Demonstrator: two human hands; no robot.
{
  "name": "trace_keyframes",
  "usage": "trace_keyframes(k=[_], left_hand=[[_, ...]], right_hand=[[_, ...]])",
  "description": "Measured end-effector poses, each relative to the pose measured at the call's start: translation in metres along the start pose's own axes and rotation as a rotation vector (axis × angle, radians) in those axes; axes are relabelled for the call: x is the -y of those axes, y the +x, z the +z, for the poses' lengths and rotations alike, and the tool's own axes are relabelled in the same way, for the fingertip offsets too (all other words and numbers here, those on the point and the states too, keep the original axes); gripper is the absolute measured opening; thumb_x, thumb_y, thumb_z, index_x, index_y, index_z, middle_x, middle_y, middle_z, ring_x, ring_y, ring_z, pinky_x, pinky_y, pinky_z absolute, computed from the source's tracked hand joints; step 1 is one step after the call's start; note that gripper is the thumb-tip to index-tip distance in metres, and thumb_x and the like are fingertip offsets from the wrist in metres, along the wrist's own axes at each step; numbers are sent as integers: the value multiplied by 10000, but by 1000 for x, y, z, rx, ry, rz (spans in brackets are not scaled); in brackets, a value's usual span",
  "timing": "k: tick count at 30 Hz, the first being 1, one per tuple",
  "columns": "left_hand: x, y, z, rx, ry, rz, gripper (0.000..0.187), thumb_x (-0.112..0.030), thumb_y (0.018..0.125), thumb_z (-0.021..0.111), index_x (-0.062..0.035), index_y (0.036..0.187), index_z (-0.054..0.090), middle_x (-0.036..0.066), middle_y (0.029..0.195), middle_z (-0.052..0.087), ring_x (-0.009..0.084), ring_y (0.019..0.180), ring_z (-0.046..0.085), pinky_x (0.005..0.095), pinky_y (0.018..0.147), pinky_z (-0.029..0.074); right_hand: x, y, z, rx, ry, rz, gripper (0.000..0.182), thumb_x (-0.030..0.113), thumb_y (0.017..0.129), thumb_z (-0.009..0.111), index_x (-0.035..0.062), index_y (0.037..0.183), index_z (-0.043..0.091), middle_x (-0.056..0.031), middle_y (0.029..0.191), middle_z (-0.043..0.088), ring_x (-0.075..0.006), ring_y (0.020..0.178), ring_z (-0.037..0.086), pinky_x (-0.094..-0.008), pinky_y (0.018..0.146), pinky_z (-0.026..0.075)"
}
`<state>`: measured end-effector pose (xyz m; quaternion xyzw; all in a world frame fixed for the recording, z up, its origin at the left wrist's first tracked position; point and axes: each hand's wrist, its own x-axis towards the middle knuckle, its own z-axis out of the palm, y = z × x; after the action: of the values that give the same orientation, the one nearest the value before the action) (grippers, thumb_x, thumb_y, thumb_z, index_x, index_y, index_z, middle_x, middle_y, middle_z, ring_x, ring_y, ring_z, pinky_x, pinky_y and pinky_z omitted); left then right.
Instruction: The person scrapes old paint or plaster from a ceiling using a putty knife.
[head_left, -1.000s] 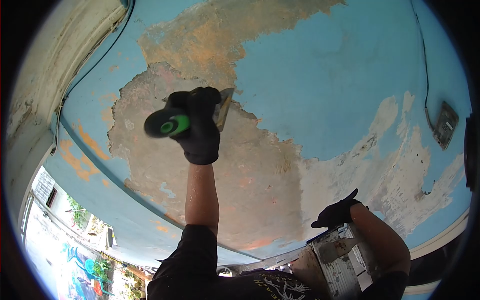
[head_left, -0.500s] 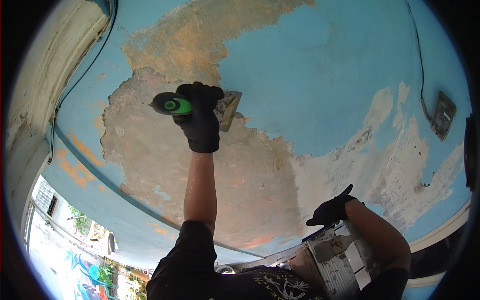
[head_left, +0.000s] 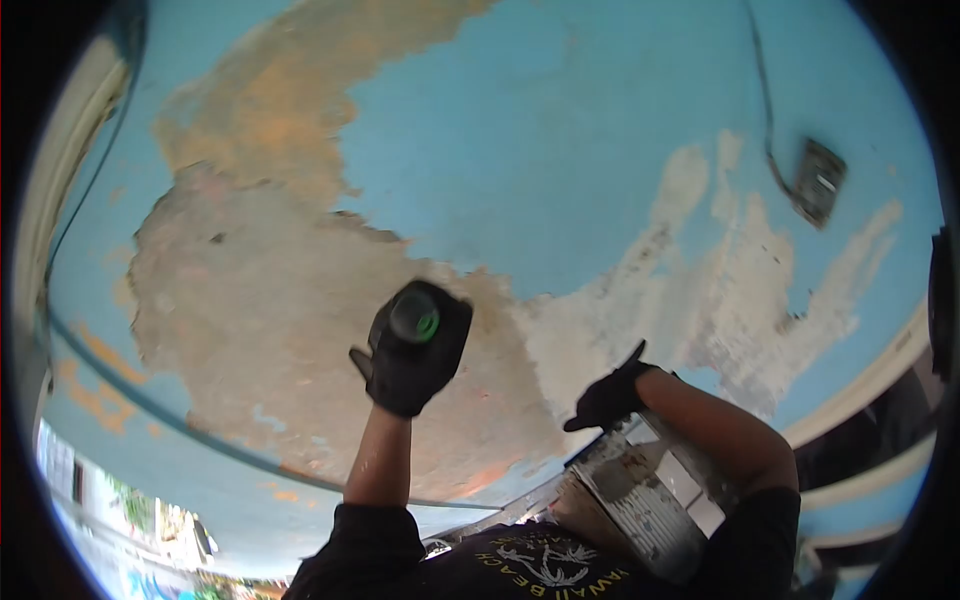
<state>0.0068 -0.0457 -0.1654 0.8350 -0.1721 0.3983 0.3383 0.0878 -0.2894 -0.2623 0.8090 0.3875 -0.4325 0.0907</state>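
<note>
My left hand (head_left: 420, 345), in a black glove, is closed around the handle of a scraper (head_left: 416, 318). The handle's black butt with its green ring faces me, and the blade is hidden behind the fist. Behind it lies a bare, rough plaster patch (head_left: 270, 300) in the light blue wall (head_left: 520, 170). Lower right, my right hand (head_left: 608, 396), gloved too, lies at the far edge of a ridged, paint-smeared metal piece (head_left: 650, 510). Its thumb points up and away from the outstretched fingers, with nothing visible between them.
Whitish filler streaks (head_left: 750, 270) cover the wall on the right. A dirty wall box (head_left: 820, 182) hangs there from a dark cable (head_left: 765, 100). Another cable (head_left: 95, 170) runs down the left side. A blue ledge (head_left: 240, 452) crosses below the patch, with bright outdoors at lower left.
My left hand has come down the wall with the scraper and turned, so its blade no longer shows. The view has shifted, moving the wall box left and up. My right hand stays at the metal piece.
</note>
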Motion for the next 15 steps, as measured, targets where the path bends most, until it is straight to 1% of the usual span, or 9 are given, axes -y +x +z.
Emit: trace_keyframes(k=[1, 3, 5, 7, 9, 10, 11, 12, 15], left_hand=[[-8, -26, 13, 5, -169, -137, 190, 8, 821, 723, -21, 994, 649, 74, 846, 652, 181, 773, 641, 321, 689, 504], [2, -75, 32, 105, 105, -17, 178, -30, 864, 689, -13, 1033, 634, 44, 874, 649, 148, 795, 624, 315, 679, 496], [-13, -105, 45, 124, -273, -637, 208, -135, 946, 630, 5, 1097, 602, 56, 879, 652, 163, 797, 626, 303, 725, 516], [-11, -133, 52, 137, -338, -680, 264, -152, 968, 596, 11, 1175, 572, 65, 930, 648, 160, 828, 621, 307, 758, 512], [-14, -150, 57, 152, -294, -651, 276, -236, 1017, 519, -33, 1195, 575, 41, 940, 624, 138, 852, 597, 307, 771, 476], [-3, -164, 60, 106, -239, -713, 286, -239, 1025, 515, -30, 1210, 576, 63, 971, 636, 156, 885, 608, 325, 793, 485], [32, -198, 56, 138, 10, -538, 304, -239, 1027, 524, -23, 1236, 572, 102, 1047, 646, 195, 965, 617, 342, 832, 495], [50, -212, 59, 31, 142, -488, 316, -219, 1015, 556, -13, 1254, 566, 138, 1138, 638, 223, 1062, 604, 351, 881, 495], [52, -204, 51, 23, 217, -539, 490, -224, 983, 632, -8, 1396, 479, 162, 1272, 598, 250, 1128, 590, 370, 995, 476]], right_hand=[[-24, 45, 10, 90, 82, -115, 733, 739, 967, 275, 160, 947, 724, -46, 946, 707, -239, 1045, 641, -639, 1013, 329], [-27, 33, 18, -191, 190, -202, 790, 801, 911, 336, 123, 1102, 693, -108, 1024, 701, -276, 1048, 645, -453, 974, 434], [-16, 8, 17, -491, 248, -161, 767, 740, 927, 412, 89, 1279, 612, -156, 1167, 683, -356, 1166, 606, -424, 1042, 431], [-10, 11, 13, -819, 324, -421, 773, 652, 944, 497, 6, 1367, 524, -229, 1307, 607, -363, 1265, 553, -428, 1087, 421], [19, -18, 1, -818, 580, -578, 724, 543, 960, 551, 15, 1442, 434, -232, 1325, 588, -347, 1254, 564, -414, 1065, 454], [35, -32, 0, -805, 685, -617, 678, 508, 948, 569, 1, 1383, 452, -226, 1223, 635, -359, 1178, 606, -423, 1016, 482], [48, -24, -5, -745, 706, -829, 595, 490, 917, 603, -5, 1232, 501, -210, 1096, 672, -375, 1066, 647, -450, 935, 504], [65, -44, -5, -783, 586, -635, 544, 498, 892, 625, 9, 1100, 505, -185, 993, 681, -385, 970, 660, -488, 863, 502], [86, -2, 10, -1028, 741, -690, 545, 514, 885, 613, -9, 1037, 586, -212, 943, 684, -378, 975, 653, -489, 872, 487]])
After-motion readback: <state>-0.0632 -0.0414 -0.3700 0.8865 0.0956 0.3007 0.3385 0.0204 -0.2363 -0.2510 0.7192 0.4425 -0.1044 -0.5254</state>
